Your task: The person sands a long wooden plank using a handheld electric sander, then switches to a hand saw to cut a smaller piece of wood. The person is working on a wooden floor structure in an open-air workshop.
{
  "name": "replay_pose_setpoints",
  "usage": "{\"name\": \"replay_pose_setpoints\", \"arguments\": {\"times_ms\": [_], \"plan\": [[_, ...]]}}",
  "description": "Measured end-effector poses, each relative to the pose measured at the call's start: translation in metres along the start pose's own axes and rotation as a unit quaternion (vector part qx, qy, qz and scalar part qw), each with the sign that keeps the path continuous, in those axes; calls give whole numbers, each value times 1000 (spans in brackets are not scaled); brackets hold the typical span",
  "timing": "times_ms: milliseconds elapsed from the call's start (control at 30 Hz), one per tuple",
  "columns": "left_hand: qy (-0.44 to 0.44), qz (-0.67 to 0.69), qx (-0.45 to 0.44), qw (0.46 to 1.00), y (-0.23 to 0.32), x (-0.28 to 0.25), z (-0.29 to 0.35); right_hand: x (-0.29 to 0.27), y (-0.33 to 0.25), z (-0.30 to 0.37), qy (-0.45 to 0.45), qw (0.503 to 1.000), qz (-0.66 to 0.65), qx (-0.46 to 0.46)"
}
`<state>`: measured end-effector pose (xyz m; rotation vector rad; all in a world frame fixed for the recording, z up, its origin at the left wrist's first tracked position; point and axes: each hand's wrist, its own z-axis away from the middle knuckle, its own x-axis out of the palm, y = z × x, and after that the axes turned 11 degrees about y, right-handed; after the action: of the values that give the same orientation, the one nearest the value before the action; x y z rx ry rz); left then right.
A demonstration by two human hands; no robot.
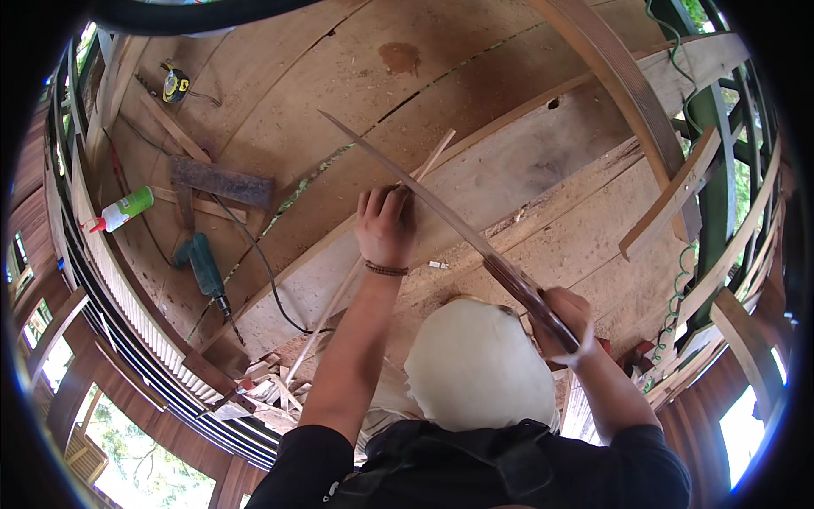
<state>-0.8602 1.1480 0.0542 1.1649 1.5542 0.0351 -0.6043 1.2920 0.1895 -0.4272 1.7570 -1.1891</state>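
Note:
My left hand (387, 226), with a beaded bracelet at its wrist, is closed around a thin wooden strip (437, 156) on the plank. The strip slants from beyond my fingers back toward my left forearm. My right hand (561, 321) is wrapped round the dark brown handle of a long-bladed tool (449, 215). Its narrow blade tapers to a point far left and crosses over the strip just right of my left fingers. Whether it is a saw or a machete I cannot tell. My left fingertips are partly hidden.
A wide plank (543, 161) lies across the wooden boards. To the left are a green power drill (202, 270) with a cable, a glue bottle (127, 209), a tape measure (175, 86) and a dark wood block (222, 181). A curved timber (623, 81) stands right. A pale rounded thing (479, 365) is nearest me.

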Motion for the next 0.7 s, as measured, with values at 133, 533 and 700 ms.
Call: {"name": "replay_pose_setpoints", "arguments": {"times_ms": [133, 533, 700], "plan": [[-10, 4, 20, 1000, 1, -3, -1, -15, -11, 10, 8, 999, 34, -19], [-1, -14, 13, 1000, 0, 0, -2, -18, -1, 20, 42, 998, -17, 47], [4, 4, -3, 1000, 2, 2, -6, -36, 3, 46, 24, 998, -21, 53]]}}
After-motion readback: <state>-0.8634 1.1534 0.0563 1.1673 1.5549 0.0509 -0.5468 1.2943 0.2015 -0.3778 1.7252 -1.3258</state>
